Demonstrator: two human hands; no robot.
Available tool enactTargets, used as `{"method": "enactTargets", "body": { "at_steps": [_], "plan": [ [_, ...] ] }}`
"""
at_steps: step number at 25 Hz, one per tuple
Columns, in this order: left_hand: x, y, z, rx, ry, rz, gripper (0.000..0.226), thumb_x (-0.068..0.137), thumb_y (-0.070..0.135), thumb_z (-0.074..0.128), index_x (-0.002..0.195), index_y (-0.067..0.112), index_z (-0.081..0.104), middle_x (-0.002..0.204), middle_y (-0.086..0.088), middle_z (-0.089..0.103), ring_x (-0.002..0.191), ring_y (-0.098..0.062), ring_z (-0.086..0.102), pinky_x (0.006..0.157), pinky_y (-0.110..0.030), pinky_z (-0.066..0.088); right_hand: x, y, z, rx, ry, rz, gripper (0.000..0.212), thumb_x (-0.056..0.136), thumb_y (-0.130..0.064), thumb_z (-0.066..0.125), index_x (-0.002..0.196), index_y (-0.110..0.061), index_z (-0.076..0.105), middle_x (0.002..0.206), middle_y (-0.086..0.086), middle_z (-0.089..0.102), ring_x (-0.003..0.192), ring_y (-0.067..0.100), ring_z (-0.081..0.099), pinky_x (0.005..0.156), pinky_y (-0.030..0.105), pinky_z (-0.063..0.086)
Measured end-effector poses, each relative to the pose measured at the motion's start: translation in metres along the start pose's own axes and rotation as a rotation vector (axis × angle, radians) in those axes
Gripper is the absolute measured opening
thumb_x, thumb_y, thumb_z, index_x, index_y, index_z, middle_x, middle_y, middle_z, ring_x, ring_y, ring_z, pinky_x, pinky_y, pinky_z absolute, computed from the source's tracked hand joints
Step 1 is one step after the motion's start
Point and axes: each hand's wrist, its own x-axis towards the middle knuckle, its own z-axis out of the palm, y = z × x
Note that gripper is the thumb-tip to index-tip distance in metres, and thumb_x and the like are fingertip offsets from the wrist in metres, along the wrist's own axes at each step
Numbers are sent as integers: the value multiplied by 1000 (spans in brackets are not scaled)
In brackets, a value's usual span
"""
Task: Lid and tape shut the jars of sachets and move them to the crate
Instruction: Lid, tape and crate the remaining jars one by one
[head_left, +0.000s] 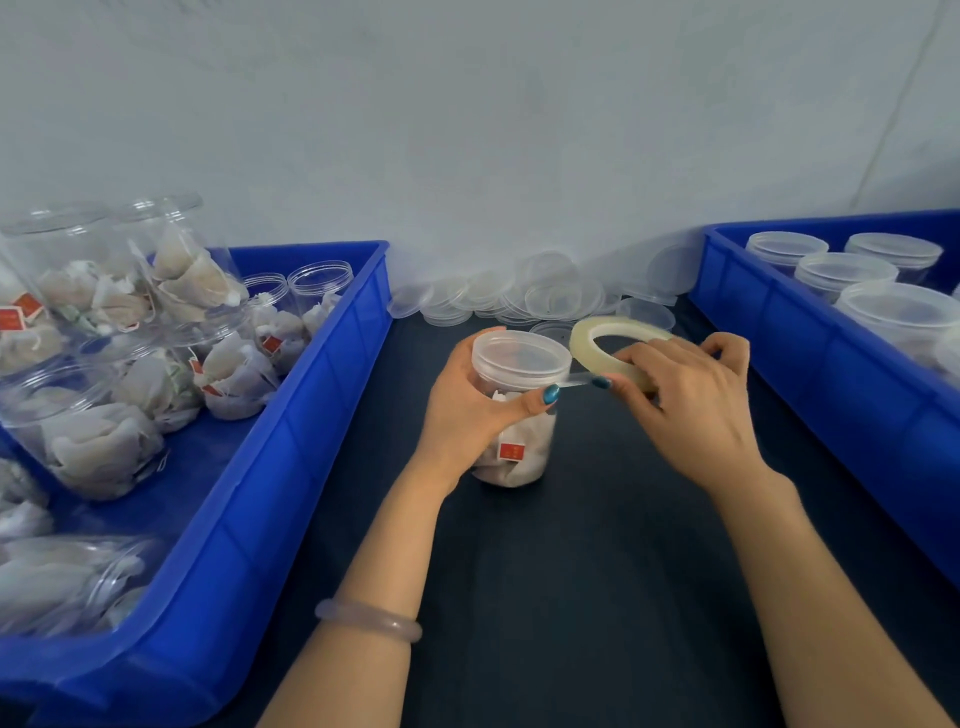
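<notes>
Lidded jar (521, 448) upright on surface (571, 571), axis vertical; left grip (467, 408) wrapped round its wall, thumb on end of tape strip (577, 381) at lid (519, 357) seam. Just right of lid, right grip (685, 405) clasps tape roll (605, 332); strip horizontal between. Winding likely follows seam.

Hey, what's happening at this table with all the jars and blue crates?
A person is taping a jar of sachets shut. The left hand grips the jar, its lid already on, thumb on the end of a strip of tape. The right hand holds the tape roll, the strip running from it to the lid's edge. Unlidded jars wait in the left crate, lidded jars stand in the right crate, and loose lids are piled behind.
</notes>
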Motion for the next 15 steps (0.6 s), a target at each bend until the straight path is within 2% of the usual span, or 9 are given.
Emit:
{"method": "enactTargets", "body": {
  "at_steps": [4,6,8,11,15],
  "plan": [
    [-2,5,0,-112,-78,-3,96,50,48,95,131,17,54,123,4,67,116,-8,63,89,-22,52,1,2,0,84,47,102,61,90,-72,33,93,-23,70,79,-10,60,76,13,49,79,32,16],
    [-3,8,1,-157,-114,-19,108,44,57,93,133,13,52,126,-1,66,118,-12,62,89,-22,52,2,0,0,167,42,149,61,87,-76,36,95,-26,70,79,-15,57,76,9,47,80,31,15],
    [-5,10,1,-167,-157,-34,108,44,62,91,132,13,53,124,1,68,117,-11,63,88,-21,52,2,-2,2,227,49,167,61,83,-78,38,97,-28,71,80,-17,58,77,5,45,80,31,16],
    [-6,7,-3,-187,-236,-44,93,53,55,90,130,15,54,120,7,70,116,-9,63,88,-18,51,1,-6,4,306,65,141,60,81,-81,41,96,-31,71,79,-19,59,78,1,44,80,32,16],
    [-4,1,-9,-130,-316,-50,87,64,39,85,141,20,48,140,0,57,130,-9,53,101,-22,48,0,-6,5,309,62,124,60,75,-80,44,85,-28,71,71,-25,50,77,3,46,80,34,18]
  ]
}}
